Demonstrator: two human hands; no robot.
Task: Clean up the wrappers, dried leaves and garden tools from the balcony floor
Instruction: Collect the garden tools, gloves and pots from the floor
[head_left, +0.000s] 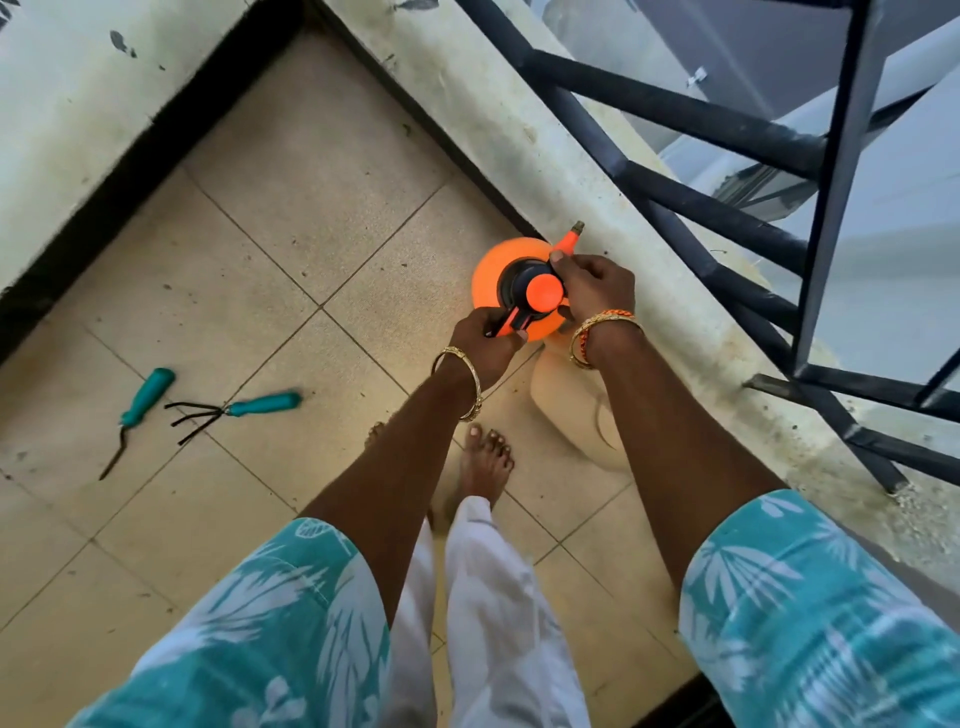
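On the tiled balcony floor (311, 218) I see the orange sprayer (493, 280) near the ledge, right hand (595, 288) grasping its pump head, left hand (485, 340) clenched around its trigger handle, and two teal-handled garden tools (145, 397) lying well apart to the left.

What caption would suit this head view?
Both hands, left and right, grip an orange sprayer; two teal-handled garden tools lie on the floor.
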